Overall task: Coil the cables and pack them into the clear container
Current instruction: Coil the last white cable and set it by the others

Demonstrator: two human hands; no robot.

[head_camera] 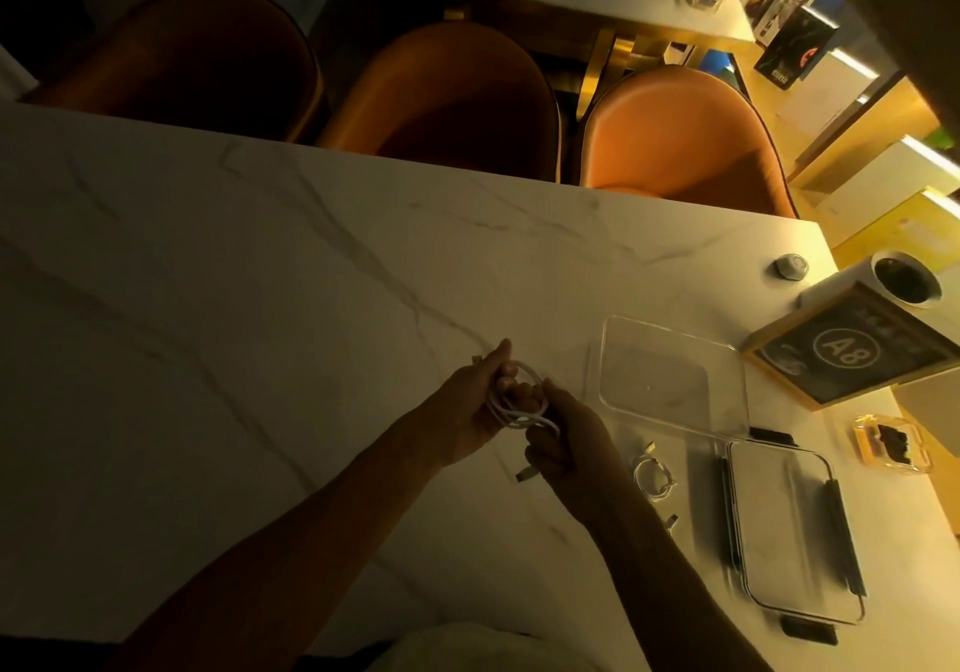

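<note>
Head view, looking down on a white marble table (260,307) in dim yellow light, with three orange chairs (452,99) pushed in along its far edge. Near the middle of the table the left hand (475,406) grips a white cable (519,406) wound into loops, fingers curled through the coil and thumb pointing away from the person. Just to its right the right hand (566,442) is clenched around the lower end of the same cable, a plug end sticking out beneath the fist; both hands hover just above the tabletop. Right of the hands lies a second cable (655,479), a small white coil resting on the table with its connector loose beside it. Beyond it, farther from the person, the clear container (675,375) sits open and holds nothing visible. Nearer the person and right of the small coil lies the container's lid (789,526), with dark clips along its sides. At the table's right edge stand a framed sign (847,349) marked A8, a white cup (906,279) and a small amber ashtray (891,442).
</note>
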